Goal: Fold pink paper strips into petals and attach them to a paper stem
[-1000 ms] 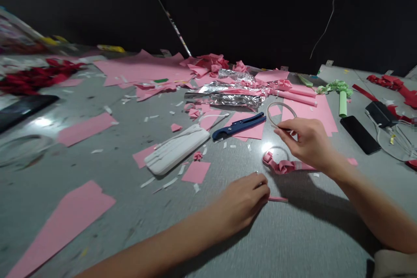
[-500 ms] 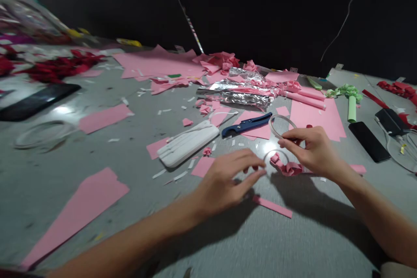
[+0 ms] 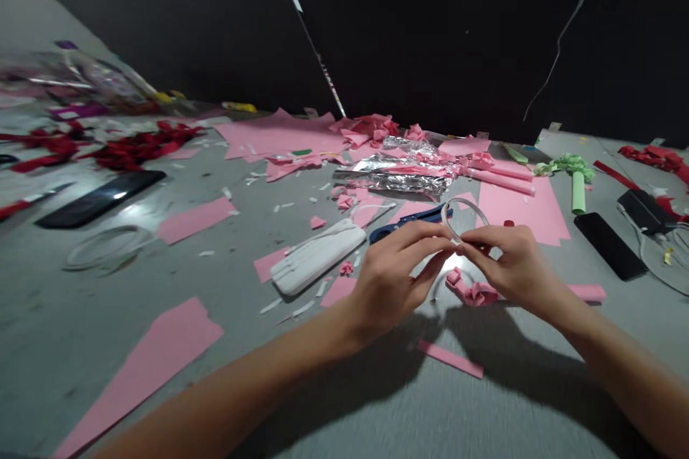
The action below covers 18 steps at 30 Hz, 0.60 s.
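since the pale ring is a thin band, i'd guess it's super light, kinda bendy, and easy to squash. going left to right, there's a white case on the tabletop, then the left grip, fingertips bunched at the ring's near edge, can't tell if they're really pinching it. the ring's up above the tabletop, and the right grip has that edge pinched. i'd hold it there, softly.

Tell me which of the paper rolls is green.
The roll just beyond the black phone, with curled green paper at its far end; the other rolls are pink.
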Available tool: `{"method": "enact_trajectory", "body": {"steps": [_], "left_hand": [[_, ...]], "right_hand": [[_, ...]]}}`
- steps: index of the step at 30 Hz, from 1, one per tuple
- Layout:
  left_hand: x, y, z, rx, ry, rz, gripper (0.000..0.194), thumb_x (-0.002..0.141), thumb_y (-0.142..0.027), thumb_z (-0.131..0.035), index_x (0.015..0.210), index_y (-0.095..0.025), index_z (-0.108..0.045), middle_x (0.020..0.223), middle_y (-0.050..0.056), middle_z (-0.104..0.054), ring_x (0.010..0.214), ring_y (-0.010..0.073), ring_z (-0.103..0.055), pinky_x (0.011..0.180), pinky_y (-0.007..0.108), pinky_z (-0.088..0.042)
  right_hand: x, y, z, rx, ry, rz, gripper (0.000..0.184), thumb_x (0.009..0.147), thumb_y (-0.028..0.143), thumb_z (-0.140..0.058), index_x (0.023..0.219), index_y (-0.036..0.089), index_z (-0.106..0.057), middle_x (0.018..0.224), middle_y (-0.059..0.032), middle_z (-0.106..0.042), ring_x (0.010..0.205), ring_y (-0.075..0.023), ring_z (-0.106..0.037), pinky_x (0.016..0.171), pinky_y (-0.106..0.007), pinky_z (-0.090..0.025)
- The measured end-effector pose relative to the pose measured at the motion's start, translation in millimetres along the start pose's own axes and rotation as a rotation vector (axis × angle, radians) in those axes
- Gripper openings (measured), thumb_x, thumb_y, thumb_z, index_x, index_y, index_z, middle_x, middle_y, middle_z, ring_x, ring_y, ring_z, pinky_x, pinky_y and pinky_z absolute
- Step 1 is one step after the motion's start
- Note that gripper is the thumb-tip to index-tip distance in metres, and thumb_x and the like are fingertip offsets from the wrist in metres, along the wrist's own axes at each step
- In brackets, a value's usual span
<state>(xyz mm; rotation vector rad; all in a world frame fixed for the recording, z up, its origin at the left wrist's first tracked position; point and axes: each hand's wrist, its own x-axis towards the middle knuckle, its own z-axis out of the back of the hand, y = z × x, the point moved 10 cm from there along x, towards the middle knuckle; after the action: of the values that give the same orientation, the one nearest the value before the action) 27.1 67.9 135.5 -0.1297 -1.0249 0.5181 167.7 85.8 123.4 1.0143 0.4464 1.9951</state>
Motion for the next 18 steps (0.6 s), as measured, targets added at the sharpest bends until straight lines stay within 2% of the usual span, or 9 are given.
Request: {"method": "enact_trajectory", "body": {"steps": [5,12,18], "left_hand": [[0,19,3.4,-0.160,-0.028,0.181,0.010,0.097,-0.010,-0.069,0.095,-0.018,-0.076,0.096,0.007,-0.084,0.089,0.0197,-0.081,0.084,0.034,-0.068],[-1,27,1.5,-0.259,-0.047,0.267,0.001,0.096,-0.017,-0.077,0.095,-0.018,-0.078,0.088,0.004,-0.084,0.076,0.0173,-0.080,0.073,0.028,-0.069],[-4,40,-3.2,-0.338,-0.039,0.386,0.003,0.094,-0.015,-0.077,0.094,-0.017,-0.080,0.090,0.003,-0.084,0.077,0.0155,-0.080,0.077,0.024,-0.068]], "right_hand": [[0,1,-4,0.011,0.006,0.007,0.020,0.101,0.022,-0.066,0.098,0.018,-0.085,0.090,-0.0074,-0.086,0.073,-0.0202,-0.078,0.068,-0.032,-0.056],[-3,7,-5,-0.080,-0.048,0.061,0.021,0.104,0.024,-0.065,0.097,0.019,-0.084,0.081,-0.0058,-0.084,0.065,-0.0183,-0.073,0.063,-0.031,-0.053],[-7,9,-7,-0.139,-0.092,0.108,0.021,0.105,0.024,-0.066,0.097,0.016,-0.083,0.076,-0.0057,-0.080,0.064,-0.0182,-0.069,0.063,-0.032,-0.050]]}}
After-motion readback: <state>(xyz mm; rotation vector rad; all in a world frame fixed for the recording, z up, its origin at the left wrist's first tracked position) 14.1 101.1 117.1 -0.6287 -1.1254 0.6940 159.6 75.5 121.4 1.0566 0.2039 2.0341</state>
